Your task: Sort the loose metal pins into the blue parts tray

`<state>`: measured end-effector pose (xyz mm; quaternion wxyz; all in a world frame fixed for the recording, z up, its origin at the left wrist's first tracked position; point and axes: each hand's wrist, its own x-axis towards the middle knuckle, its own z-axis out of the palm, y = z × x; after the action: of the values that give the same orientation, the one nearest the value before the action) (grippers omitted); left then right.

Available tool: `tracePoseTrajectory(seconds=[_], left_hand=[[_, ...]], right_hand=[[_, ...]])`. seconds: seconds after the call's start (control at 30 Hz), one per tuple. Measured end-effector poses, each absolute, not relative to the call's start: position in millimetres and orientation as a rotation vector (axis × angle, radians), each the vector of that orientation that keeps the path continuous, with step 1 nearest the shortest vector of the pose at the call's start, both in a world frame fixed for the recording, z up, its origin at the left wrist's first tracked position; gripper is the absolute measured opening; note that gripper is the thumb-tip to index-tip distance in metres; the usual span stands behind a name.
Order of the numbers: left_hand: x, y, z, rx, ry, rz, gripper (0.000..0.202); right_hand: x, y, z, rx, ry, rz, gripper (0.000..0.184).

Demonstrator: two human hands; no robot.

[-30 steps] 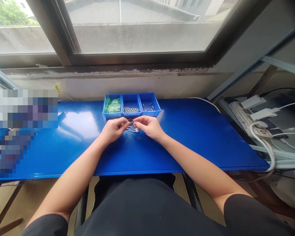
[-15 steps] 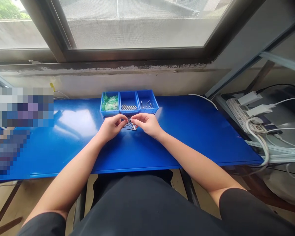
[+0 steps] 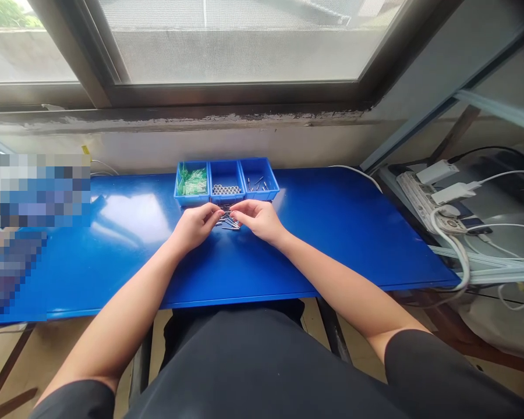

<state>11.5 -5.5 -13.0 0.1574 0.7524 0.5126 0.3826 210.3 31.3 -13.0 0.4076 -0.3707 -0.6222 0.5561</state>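
Observation:
My left hand [image 3: 195,227] and my right hand [image 3: 257,220] sit close together on the blue table, fingertips nearly meeting above a small loose pile of metal pins [image 3: 228,222]. Whether the fingers pinch a pin is too small to tell. Just behind them stands a blue three-compartment parts tray [image 3: 209,200]. Its left cell holds green pieces [image 3: 193,181], its middle cell short silver cylinders [image 3: 226,189], and its right cell several thin metal pins [image 3: 257,184].
The blue table [image 3: 353,233] runs along a wall under a window [image 3: 244,46]. A white power strip [image 3: 423,195] with plugs and white cables [image 3: 452,250] lies to the right. Pixelated patches cover the table's left end. My dark clothing fills the bottom.
The whole view has drifted slightly up and left as my head moved. Both hands stay at the pin pile, with little visible change in the fingers.

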Motion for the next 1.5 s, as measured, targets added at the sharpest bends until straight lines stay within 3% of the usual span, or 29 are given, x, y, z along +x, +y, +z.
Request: tracePoseTrajectory(seconds=[0.73, 1.5], left_hand=[[12.9, -6.6, -12.4, 2.17, 1.455, 1.126, 0.019], [14.5, -6.8, -8.1, 2.151, 1.489, 1.083, 0.028]], right_hand=[[210.8, 31.5, -14.1, -0.917, -1.605, 1.326, 0.029], [210.1, 29.2, -14.6, -0.906, -1.638, 1.334, 0.03]])
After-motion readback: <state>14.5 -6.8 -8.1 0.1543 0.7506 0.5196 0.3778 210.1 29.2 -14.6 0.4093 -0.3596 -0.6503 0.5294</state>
